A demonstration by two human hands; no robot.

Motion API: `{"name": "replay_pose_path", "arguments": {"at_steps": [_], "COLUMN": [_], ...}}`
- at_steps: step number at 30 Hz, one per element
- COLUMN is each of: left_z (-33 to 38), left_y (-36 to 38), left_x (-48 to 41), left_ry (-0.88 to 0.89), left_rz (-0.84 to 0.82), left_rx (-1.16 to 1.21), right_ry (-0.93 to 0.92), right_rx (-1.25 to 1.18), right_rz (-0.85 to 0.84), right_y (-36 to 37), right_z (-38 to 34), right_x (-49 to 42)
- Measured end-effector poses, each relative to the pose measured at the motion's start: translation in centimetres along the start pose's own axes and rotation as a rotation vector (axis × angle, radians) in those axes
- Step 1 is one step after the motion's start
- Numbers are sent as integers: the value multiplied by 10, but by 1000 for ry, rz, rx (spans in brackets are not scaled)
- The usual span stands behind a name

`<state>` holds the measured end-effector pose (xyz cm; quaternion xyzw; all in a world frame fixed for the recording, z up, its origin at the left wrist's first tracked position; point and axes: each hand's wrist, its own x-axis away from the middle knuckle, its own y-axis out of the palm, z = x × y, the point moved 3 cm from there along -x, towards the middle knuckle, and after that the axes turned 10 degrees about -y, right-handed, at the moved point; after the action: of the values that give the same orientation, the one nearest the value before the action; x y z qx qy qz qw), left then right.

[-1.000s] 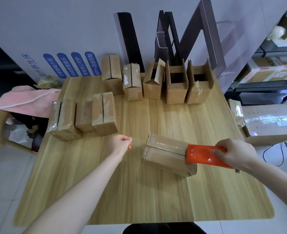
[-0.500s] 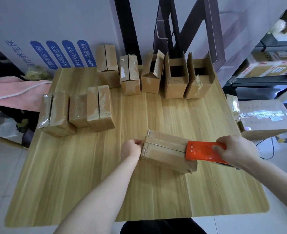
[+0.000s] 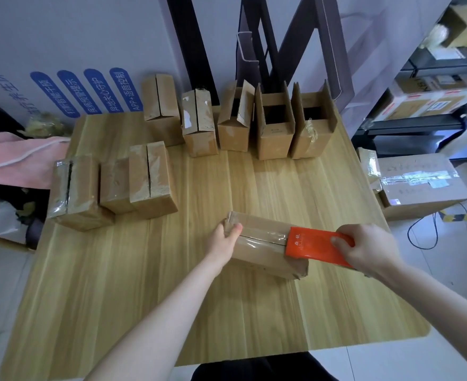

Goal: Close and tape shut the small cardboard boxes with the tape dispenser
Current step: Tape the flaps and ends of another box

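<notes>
A small cardboard box (image 3: 265, 251) lies on its side in the middle of the wooden table (image 3: 172, 298), with clear tape along its top seam. My left hand (image 3: 225, 239) grips the box's left end, thumb on top. My right hand (image 3: 364, 250) holds the orange tape dispenser (image 3: 313, 247), whose front end rests on the right part of the box's seam.
Three closed boxes (image 3: 111, 188) stand at the table's left. Along the back edge stand several more boxes (image 3: 236, 122), some with open flaps. A large taped carton (image 3: 422, 185) sits off the right edge, a pink cloth (image 3: 15, 160) off the left. Dark panels lean on the wall.
My left hand moved right from the bare table and took hold of the box's left end. The dispenser stayed on the box's right part.
</notes>
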<state>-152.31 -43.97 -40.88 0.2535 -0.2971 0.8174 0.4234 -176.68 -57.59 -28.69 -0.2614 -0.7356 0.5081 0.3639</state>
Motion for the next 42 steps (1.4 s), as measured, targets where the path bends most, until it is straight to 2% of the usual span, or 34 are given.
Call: {"name": "replay_pose_path", "arguments": {"at_steps": [2, 3, 4, 6, 8, 10, 13, 17, 21, 27, 29, 32, 35, 38, 42], "left_z": [2, 3, 9, 28, 49, 55, 46, 45, 45, 44, 44, 45, 45, 45, 47], "left_y": [-16, -25, -32, -31, -9, 19, 32, 29, 30, 31, 31, 32, 33, 33, 35], "left_x": [-5, -7, -5, 3, 8, 4, -6, -9, -8, -8, -8, -8, -7, -7, -4], "left_ry": [-5, 31, 113, 427, 650, 675, 664, 699, 700, 707, 706, 702, 691, 669, 643], "left_rz": [61, 146, 267, 443, 346, 217, 252, 309, 316, 311, 314, 329, 339, 330, 301], "left_rx": [-114, -233, -385, -659, -800, -968, -1133, -1125, -1112, -1085, -1080, -1080, -1087, -1096, -1119], "right_ry": [-16, -29, -43, -53, -50, -49, -55, -83, -131, -103, -110, -136, -160, -42, 153], "right_rx": [-47, -55, -60, -75, -102, -133, -228, -343, -375, -385, -291, -18, 100, 75, -141], "right_rz": [16, 21, 31, 53, 54, 38, 5, -9, 28, -25, -39, -95, -144, -172, -173], "right_y": [10, 15, 19, 24, 26, 27, 30, 33, 34, 38, 40, 39, 29, 15, 6], "right_z": [-10, -15, -20, -26, -26, -22, -15, 0, 42, 85, 79, 47, -1, -29, -32], "right_x": [1, 1, 0, -2, -2, 1, 4, 5, 21, 40, 33, 12, -7, -21, -35]}}
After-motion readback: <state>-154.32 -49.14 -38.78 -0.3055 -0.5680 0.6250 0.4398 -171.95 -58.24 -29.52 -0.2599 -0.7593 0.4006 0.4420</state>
